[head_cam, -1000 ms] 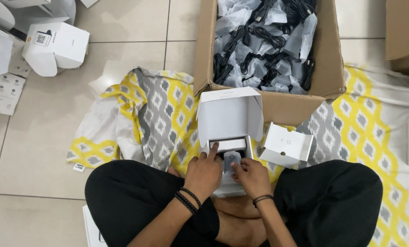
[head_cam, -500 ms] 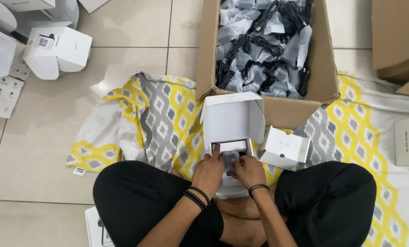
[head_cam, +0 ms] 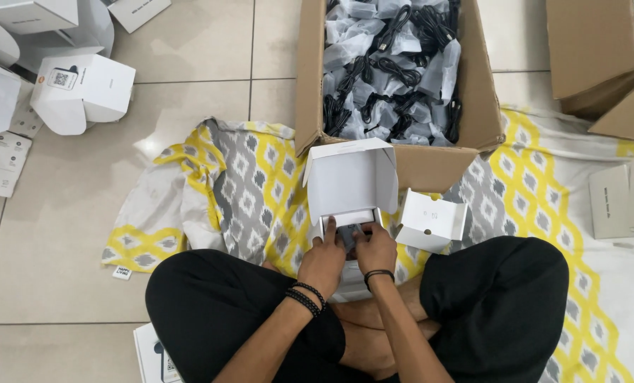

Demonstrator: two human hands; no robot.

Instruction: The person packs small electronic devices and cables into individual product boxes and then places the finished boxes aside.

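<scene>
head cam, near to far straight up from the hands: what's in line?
Left hand and right hand on a dark item → open white box with its lid up → big cardboard carton of bagged black cables.

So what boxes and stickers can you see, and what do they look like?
Small white box: open, lid up, in front of the left hand and right hand.
Second small white box: on the patterned cloth, right of them.
Brown cardboard carton: open, full of bagged black cables.
White box with a square code label: floor, upper left.
Plain brown cartons: upper right.
White tag: cloth corner.
</scene>
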